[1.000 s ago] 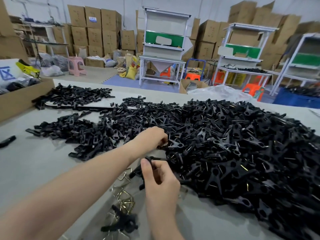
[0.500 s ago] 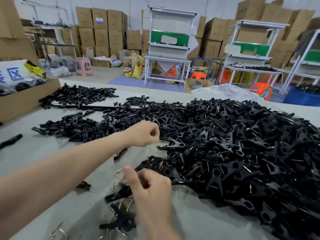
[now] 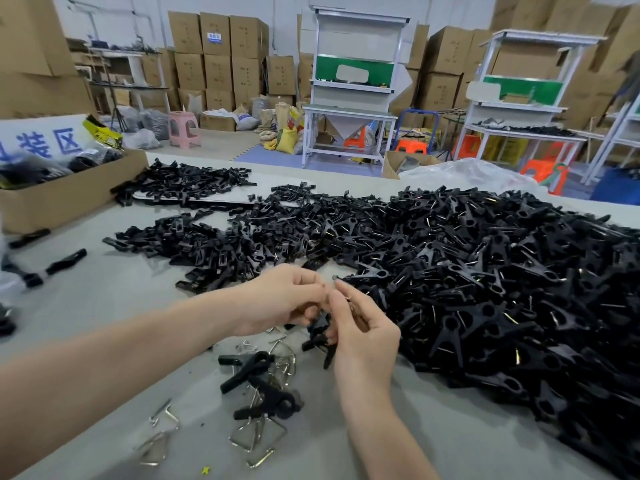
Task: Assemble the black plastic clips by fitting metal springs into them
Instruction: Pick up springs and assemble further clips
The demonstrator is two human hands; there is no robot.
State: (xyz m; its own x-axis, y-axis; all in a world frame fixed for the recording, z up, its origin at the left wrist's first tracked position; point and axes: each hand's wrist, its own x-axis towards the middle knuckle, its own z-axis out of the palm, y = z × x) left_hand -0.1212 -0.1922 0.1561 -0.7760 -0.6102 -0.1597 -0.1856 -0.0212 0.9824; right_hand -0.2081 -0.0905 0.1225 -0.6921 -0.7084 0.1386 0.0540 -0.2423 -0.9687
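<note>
A large heap of black plastic clips covers the right half of the grey table. A flatter spread of black clip halves lies to the left of it. My left hand and my right hand meet above the table's middle. Together they hold a black clip piece between their curled fingers. My right fingertips pinch something small and metallic at its top. Loose metal springs and a few black clip pieces lie on the table just below my hands.
A cardboard box with bagged parts stands at the table's left edge. Stray clip halves lie near it. Behind the table are white workbenches, stacked cartons, plastic stools and a clear plastic bag.
My hands were apart, the left near the heap and the right low over the springs. They have come together, and both now hold one black clip piece.
</note>
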